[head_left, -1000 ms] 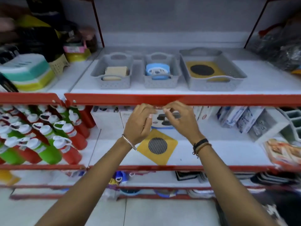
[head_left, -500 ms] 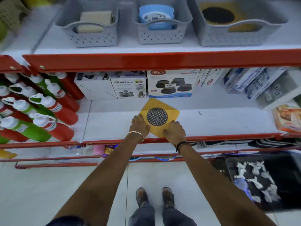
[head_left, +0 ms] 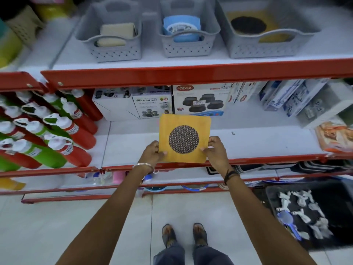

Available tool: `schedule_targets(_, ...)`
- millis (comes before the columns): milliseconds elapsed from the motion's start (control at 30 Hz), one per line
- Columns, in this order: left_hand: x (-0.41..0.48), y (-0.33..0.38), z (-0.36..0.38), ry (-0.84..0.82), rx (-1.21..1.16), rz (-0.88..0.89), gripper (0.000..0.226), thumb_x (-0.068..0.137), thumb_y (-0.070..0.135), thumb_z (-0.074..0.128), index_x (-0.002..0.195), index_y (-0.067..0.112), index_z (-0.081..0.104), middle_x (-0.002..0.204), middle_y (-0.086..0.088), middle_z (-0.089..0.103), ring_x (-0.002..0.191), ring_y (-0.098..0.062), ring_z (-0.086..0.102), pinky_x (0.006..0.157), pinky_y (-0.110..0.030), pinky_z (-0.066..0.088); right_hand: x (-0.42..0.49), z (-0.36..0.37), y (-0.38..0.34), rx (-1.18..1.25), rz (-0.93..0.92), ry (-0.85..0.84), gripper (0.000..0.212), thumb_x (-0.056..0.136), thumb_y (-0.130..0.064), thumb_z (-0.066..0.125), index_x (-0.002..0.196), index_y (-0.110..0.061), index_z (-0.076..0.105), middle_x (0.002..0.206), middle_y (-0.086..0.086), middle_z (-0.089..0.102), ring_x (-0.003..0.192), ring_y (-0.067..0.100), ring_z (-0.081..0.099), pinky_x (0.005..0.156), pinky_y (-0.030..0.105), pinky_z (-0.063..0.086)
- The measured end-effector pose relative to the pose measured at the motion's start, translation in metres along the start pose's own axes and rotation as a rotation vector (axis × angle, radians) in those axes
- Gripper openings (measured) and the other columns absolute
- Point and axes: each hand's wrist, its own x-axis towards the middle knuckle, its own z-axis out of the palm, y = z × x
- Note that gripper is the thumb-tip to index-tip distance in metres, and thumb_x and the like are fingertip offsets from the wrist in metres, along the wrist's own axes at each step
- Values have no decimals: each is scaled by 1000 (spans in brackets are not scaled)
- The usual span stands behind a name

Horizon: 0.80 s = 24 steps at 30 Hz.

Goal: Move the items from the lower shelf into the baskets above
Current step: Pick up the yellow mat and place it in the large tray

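A yellow square pad with a dark mesh disc (head_left: 184, 138) is lifted off the lower shelf (head_left: 248, 142), tilted up toward me. My left hand (head_left: 151, 153) grips its lower left edge and my right hand (head_left: 215, 150) grips its lower right edge. On the upper shelf stand three grey baskets: the left basket (head_left: 112, 48) holds beige sponges, the middle basket (head_left: 187, 46) holds a blue round item, and the wide right basket (head_left: 263, 48) holds another yellow pad with a dark disc.
Red and green bottles (head_left: 57, 131) lie stacked at the left of the lower shelf. Boxes (head_left: 198, 100) line the back, more packages (head_left: 298, 100) at the right. The upper shelf's red front rail (head_left: 191, 73) runs above the pad. A black bin (head_left: 309, 211) sits on the floor.
Both hands dropped from the upper shelf rail to the lower shelf, took hold of the yellow pad, and have now lifted it off the shelf, squared toward me.
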Motion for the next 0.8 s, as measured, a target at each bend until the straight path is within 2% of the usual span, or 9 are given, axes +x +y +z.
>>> schedule_targets(100,-30,10,-4,-23,-82,96,37,80,-2,62,115,6,56,110,-13,63,99,-26,59,88,-42,51,-21,-15,-32,-11,-204,-50,20,84,-2,63,97,-9,50,88,-12,60,82,13,59,65,11,48)
schedule_targets(167,-46,24,-7,-1,-83,197,36,80,8,61,116,13,57,112,-12,65,101,-26,62,90,-41,52,-31,-26,-58,0,-303,-65,20,86,-4,61,100,-13,49,91,-11,62,82,5,59,64,6,46)
schedule_targets(267,-61,53,-12,78,-5,337,27,91,11,53,117,17,54,114,-9,64,95,-21,64,80,-40,57,-42,-44,-97,14,-458,-61,22,87,-7,61,101,-20,50,94,-10,62,80,5,59,71,14,48)
schedule_targets(333,-73,78,-13,143,85,452,24,95,14,47,118,18,50,109,-3,63,79,-7,63,66,-34,60,-49,-55,-124,40,-559,-46,26,87,-6,62,98,-26,51,94,-10,62,79,2,58,72,14,48)
schedule_targets(400,-83,109,-14,196,131,576,22,96,18,45,117,19,48,100,9,62,65,-4,62,55,-31,59,-52,-65,-153,78,-641,-30,26,86,-6,63,100,-24,51,93,-7,63,77,-2,58,70,12,47)
schedule_targets(567,-92,207,-8,298,65,761,0,93,17,52,93,17,52,82,-4,64,47,-10,59,42,-32,53,-37,-104,-215,154,-774,127,26,84,-13,64,108,-19,55,98,4,66,85,13,61,70,22,50)
schedule_targets(633,-83,245,2,312,6,745,12,91,14,54,102,13,49,85,-6,61,44,-10,55,39,-26,49,-23,-124,-234,187,-761,200,28,85,-10,64,111,-19,58,102,6,66,89,15,60,75,27,52)
schedule_targets(733,-58,294,24,157,-55,621,39,89,-6,50,125,0,36,83,-5,50,54,-10,55,40,-18,52,6,-156,-255,212,-705,303,25,85,-7,63,110,-10,63,99,12,67,89,20,62,82,36,54)
schedule_targets(800,-39,326,47,68,-28,556,48,87,-14,46,131,-3,29,83,-9,50,47,-7,59,42,-14,51,31,-182,-267,161,-649,416,22,84,-8,65,105,-4,65,97,17,69,86,21,61,84,39,54)
